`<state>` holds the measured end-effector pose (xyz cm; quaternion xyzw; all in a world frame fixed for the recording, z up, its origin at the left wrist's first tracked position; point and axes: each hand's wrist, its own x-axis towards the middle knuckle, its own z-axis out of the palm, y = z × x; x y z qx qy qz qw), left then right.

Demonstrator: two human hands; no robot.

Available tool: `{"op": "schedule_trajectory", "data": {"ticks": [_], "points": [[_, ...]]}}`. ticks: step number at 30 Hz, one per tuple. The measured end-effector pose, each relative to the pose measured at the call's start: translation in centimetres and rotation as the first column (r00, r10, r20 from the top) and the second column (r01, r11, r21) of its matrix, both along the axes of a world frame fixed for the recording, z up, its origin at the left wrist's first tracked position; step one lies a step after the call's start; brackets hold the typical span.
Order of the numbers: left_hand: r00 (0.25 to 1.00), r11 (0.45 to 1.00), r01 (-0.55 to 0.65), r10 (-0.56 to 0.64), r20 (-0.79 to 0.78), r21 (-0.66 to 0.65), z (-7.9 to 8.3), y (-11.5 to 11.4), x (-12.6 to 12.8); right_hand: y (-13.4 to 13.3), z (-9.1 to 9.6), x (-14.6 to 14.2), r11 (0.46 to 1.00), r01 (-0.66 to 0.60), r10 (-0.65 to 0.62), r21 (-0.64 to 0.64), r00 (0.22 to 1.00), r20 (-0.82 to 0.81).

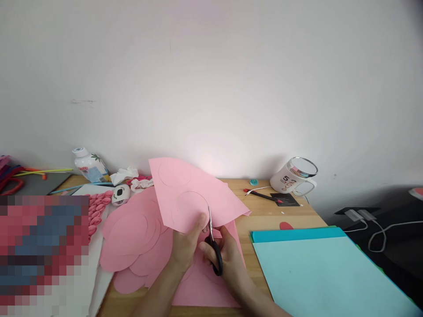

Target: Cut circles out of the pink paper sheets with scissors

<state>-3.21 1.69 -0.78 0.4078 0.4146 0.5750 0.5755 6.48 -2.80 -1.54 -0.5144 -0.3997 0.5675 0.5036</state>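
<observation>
My left hand (185, 246) grips the lower edge of a pink paper sheet (178, 176), thumb on top. Pencilled circles show on the sheet, which is tilted up above the desk. In my right hand (228, 253) is a pair of scissors (216, 255) with black handles. Its blades lie on the paper along the right side of the lower circle, where the sheet is partly cut. Just left of my left hand, a pile of cut pink paper circles (128, 231) overlaps on the desk. Under my hands lies another pink sheet (211, 295).
Blue and teal paper sheets (307, 268) lie at the right. Behind them stand a white mug (286, 178) and a black-handled tool with a red end (262, 194). A white bottle (89, 165), crumpled tissue (124, 175) and a small white device (120, 195) sit at the back left. A wall rises behind.
</observation>
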Motion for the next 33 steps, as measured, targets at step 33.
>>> {"op": "schedule_trajectory", "data": {"ticks": [33], "points": [[0.991, 0.993, 0.116, -0.117, -0.061, -0.019, 0.3, -0.3, -0.1, 0.4, 1.5, 0.6, 0.998, -0.033, 0.036, 0.051, 0.997, -0.064]]}}
